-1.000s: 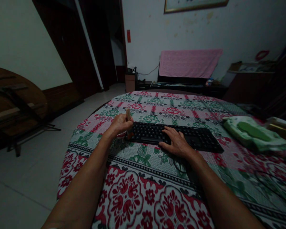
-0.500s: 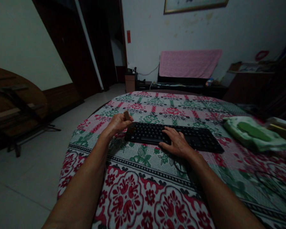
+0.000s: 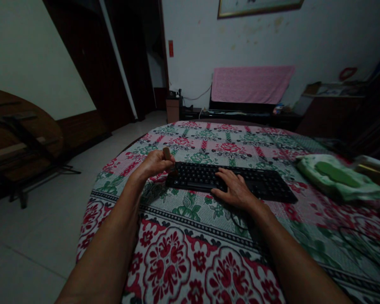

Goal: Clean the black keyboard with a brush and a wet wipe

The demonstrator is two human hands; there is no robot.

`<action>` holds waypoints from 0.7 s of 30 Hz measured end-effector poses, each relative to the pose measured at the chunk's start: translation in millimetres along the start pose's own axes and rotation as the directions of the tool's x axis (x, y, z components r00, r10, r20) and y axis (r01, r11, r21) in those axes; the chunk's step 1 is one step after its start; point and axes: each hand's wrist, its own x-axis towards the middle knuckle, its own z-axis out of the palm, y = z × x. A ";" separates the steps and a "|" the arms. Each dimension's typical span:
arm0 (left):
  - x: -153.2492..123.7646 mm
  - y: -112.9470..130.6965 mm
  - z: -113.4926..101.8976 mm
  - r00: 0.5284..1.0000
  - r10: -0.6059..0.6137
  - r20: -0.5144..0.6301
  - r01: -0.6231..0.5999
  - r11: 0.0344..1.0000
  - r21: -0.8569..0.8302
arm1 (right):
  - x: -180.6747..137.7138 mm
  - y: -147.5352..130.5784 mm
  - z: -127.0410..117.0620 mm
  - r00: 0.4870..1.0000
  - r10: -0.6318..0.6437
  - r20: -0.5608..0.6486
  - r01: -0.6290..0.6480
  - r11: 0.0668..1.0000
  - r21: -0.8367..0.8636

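Observation:
A black keyboard (image 3: 266,185) lies across a round table under a floral cloth (image 3: 183,253). My left hand (image 3: 153,164) is closed round a small brush with a wooden handle (image 3: 166,153), its lower end at the keyboard's left end. My right hand (image 3: 236,190) rests flat on the keys near the keyboard's middle, fingers spread.
A green and white folded cloth (image 3: 338,177) lies on the table's right side, with dark cables (image 3: 354,240) nearer me. A folded wooden table (image 3: 15,139) leans at the left. A pink-covered cabinet (image 3: 251,84) stands against the far wall.
My left hand has drifted slightly left with the brush, tilting its handle. The right hand and keyboard stay where they were.

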 end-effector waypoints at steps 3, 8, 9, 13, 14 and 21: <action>-0.4 2.0 2.5 1.000 0.018 -0.014 -0.018 1.000 -0.003 | 0.2 0.2 0.4 1.000 -0.002 -0.009 0.002 1.000 -0.006; 3.5 -2.6 4.4 0.997 0.002 -0.078 0.009 0.990 0.139 | 0.3 0.9 1.2 1.000 -0.002 -0.006 0.002 1.000 -0.008; 4.8 -4.6 2.5 0.993 -0.011 -0.114 0.034 0.979 0.201 | 0.2 0.8 1.0 1.000 -0.004 -0.004 0.004 1.000 -0.009; 8.6 -7.6 -6.2 0.962 0.005 -0.274 0.097 0.929 0.358 | 0.3 -0.4 -0.4 1.000 0.002 0.000 -0.002 1.000 -0.008; 9.2 -6.7 -6.6 0.952 0.012 -0.306 0.099 0.933 0.346 | 0.4 -0.7 -0.8 1.000 0.005 0.002 -0.005 1.000 -0.007; 13.4 -4.9 13.3 0.956 0.000 -0.292 0.024 0.997 0.078 | 0.6 -1.7 -1.9 1.000 0.005 0.003 -0.005 1.000 -0.006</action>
